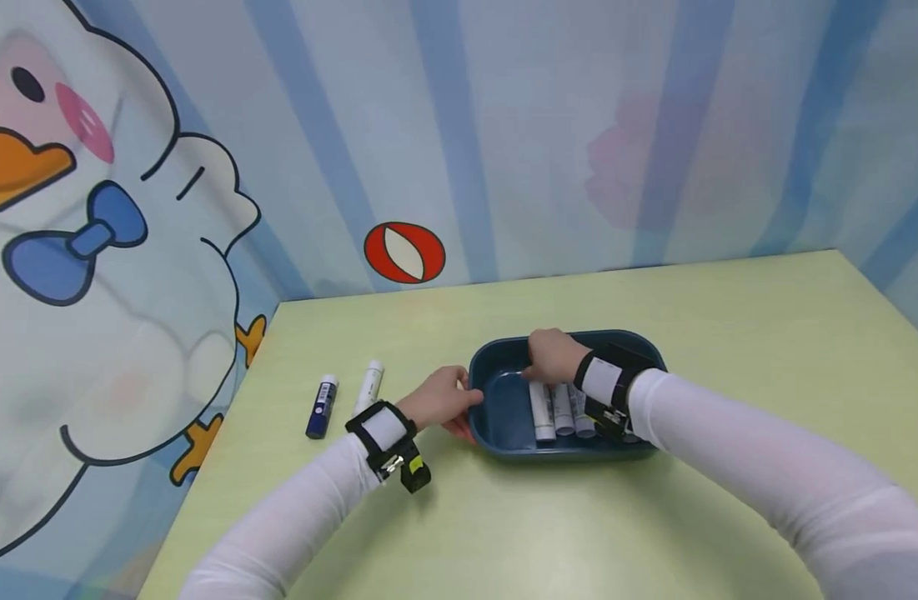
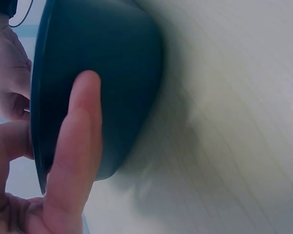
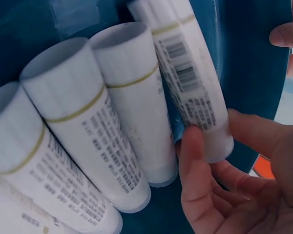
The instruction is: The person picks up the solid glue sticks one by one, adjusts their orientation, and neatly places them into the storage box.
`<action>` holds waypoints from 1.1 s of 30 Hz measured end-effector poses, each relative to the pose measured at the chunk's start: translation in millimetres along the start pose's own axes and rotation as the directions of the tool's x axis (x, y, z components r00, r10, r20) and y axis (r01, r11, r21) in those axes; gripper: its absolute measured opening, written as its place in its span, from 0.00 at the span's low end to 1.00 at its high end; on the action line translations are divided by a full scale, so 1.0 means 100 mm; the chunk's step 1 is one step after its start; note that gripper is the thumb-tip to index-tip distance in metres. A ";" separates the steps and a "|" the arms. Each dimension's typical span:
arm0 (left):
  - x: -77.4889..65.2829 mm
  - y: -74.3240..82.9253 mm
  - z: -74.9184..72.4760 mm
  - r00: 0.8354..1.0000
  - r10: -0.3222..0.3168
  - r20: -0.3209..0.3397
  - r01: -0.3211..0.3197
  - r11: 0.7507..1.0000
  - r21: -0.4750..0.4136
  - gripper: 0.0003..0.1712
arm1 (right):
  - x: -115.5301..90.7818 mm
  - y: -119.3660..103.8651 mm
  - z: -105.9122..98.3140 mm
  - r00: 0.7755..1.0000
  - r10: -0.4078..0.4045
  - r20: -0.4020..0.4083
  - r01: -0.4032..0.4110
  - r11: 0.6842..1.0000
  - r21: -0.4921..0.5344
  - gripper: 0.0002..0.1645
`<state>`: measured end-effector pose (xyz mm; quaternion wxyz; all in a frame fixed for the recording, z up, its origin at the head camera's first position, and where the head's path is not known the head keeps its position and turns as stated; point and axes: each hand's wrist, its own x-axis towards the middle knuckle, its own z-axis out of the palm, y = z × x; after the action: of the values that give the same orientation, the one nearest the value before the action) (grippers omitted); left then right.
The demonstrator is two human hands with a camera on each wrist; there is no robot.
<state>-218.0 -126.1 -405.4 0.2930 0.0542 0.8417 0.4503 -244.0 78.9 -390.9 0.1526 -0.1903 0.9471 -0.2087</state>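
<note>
A dark blue basin [image 1: 504, 400] with rounded corners stands on the table. My left hand [image 1: 439, 400] holds its left rim, thumb over the edge and a finger [image 2: 78, 141] along the outer wall. Inside lie several white glue sticks [image 3: 83, 122] side by side, each with a gold line and printed text. My right hand [image 1: 556, 357] reaches over the far side into the basin. Its thumb and fingers pinch one end of the leftmost glue stick [image 1: 543, 412], which slants beside the others in the right wrist view. The right forearm hides part of the row.
Left of the basin, a navy glue stick [image 1: 322, 407] and a white glue stick [image 1: 368, 387] lie on the pale yellow table [image 1: 504, 533]. My left sleeve partly covers the white one's surroundings. A patterned wall [image 1: 534, 142] rises behind the table.
</note>
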 end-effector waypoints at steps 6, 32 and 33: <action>-0.01 0.01 -0.04 1.000 -0.003 0.011 0.003 1.000 0.009 0.08 | 0.08 -0.03 0.09 1.000 -0.020 -0.020 0.018 0.997 -0.077 0.18; 0.00 0.00 -0.02 1.000 -0.016 0.020 0.016 1.000 -0.010 0.07 | -0.36 -0.08 0.12 0.834 -0.530 0.155 0.530 0.689 -0.494 0.24; 0.00 0.00 -0.02 1.000 -0.014 0.018 0.014 1.000 -0.011 0.07 | -0.37 -0.08 0.13 0.832 -0.530 0.166 0.534 0.680 -0.503 0.24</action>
<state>-219.2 -127.4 -404.8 0.3038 0.0507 0.8369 0.4525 -204.3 83.7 -391.3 0.0301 -0.4919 0.8697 0.0261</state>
